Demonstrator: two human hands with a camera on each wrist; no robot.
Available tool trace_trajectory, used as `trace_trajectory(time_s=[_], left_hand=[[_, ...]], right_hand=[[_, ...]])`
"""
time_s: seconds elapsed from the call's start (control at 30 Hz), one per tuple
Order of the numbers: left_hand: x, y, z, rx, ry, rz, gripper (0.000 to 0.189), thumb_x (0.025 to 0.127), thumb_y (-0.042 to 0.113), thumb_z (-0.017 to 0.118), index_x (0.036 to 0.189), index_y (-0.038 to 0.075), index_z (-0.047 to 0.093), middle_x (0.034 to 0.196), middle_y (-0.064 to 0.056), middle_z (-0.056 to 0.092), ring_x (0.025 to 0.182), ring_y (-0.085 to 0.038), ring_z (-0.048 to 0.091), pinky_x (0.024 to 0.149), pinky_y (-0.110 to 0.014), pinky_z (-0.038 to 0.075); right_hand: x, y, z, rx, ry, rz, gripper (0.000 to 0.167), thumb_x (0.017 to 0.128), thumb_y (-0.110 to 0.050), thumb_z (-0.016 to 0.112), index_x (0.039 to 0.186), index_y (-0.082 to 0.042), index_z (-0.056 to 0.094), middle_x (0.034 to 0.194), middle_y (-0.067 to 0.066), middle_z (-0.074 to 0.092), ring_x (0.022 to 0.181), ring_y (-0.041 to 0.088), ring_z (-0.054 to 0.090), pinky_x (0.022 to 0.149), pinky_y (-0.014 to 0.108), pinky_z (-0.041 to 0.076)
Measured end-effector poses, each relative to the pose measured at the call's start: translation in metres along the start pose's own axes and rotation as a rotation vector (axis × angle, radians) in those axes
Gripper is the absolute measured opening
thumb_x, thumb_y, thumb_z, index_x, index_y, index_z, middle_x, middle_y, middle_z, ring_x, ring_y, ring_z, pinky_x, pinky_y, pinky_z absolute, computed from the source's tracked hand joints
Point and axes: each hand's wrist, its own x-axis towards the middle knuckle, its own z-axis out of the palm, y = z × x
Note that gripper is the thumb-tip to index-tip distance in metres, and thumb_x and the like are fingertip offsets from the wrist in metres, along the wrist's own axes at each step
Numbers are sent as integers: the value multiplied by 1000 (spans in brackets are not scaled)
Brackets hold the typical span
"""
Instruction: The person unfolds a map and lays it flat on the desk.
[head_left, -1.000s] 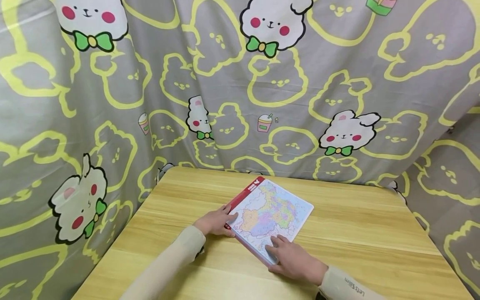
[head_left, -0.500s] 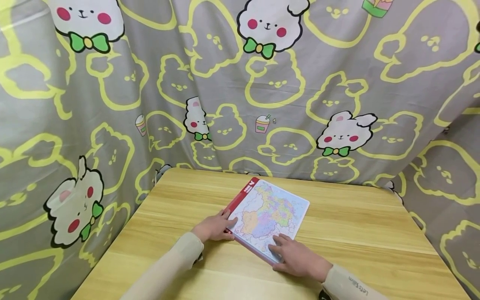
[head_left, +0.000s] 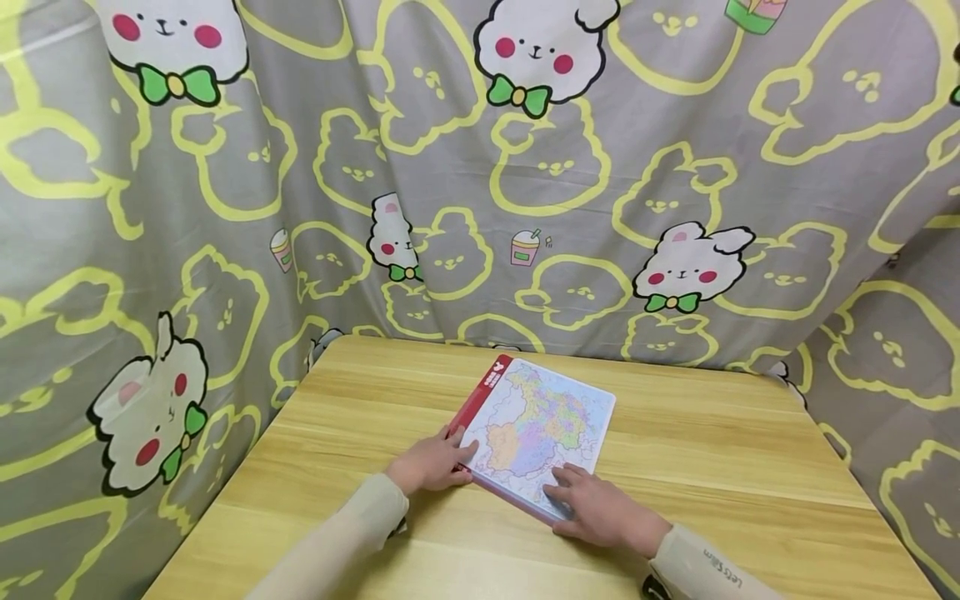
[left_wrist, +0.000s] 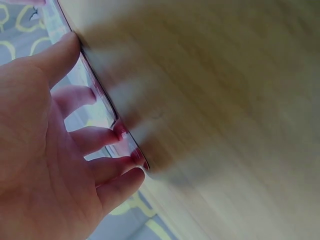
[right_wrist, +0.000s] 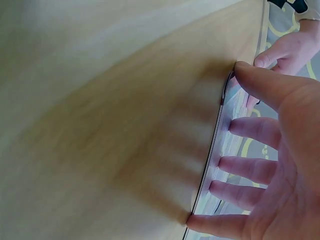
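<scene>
A flat rectangular board [head_left: 534,433], printed with a coloured map and banded in red along its left edge, lies at an angle on the wooden table. At its near left corner is my left hand [head_left: 431,461], with fingertips on the red band and map and the thumb by the near edge. My right hand [head_left: 603,507] touches the near right corner, fingers fairly straight over the map. The left wrist view shows the left fingers [left_wrist: 92,140] spread along the board's edge. In the right wrist view, the right fingers [right_wrist: 250,170] meet the board's face and rim.
The wooden table [head_left: 735,467] extends around the board on all sides. A grey curtain [head_left: 465,167] with yellow outlines and white cartoon bunnies hangs behind and on both sides of it.
The map board has turned slightly counterclockwise: its right corner moved away, its near right corner to the right. Both hands stayed on it and shifted along with it.
</scene>
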Motion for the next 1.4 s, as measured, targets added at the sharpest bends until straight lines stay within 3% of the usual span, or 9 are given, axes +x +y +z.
trace_trajectory(time_s=[0.8,1.1,1.4], left_hand=[[-2,21,6,59,-2,-30,48,99,40,45,145,29,40,149,-13,33,135,-37,31,103,-43,36],[-1,29,9,93,8,-18,47,98,37,48,144,28,42,147,-16,37,134,-37,33,101,-40,40],[1,31,5,69,25,-12,46,98,35,50,143,26,45,145,-18,39,131,-38,37,98,-42,42]], right_hand=[[0,25,-2,32,68,6,52,86,-36,67,124,-1,61,132,26,49,123,45,43,99,53,38],[2,32,-1,42,59,23,53,87,-37,66,126,-1,60,133,25,49,125,43,42,100,52,37],[6,37,-5,47,60,40,54,86,-36,68,126,0,59,133,26,47,124,45,42,97,53,39]])
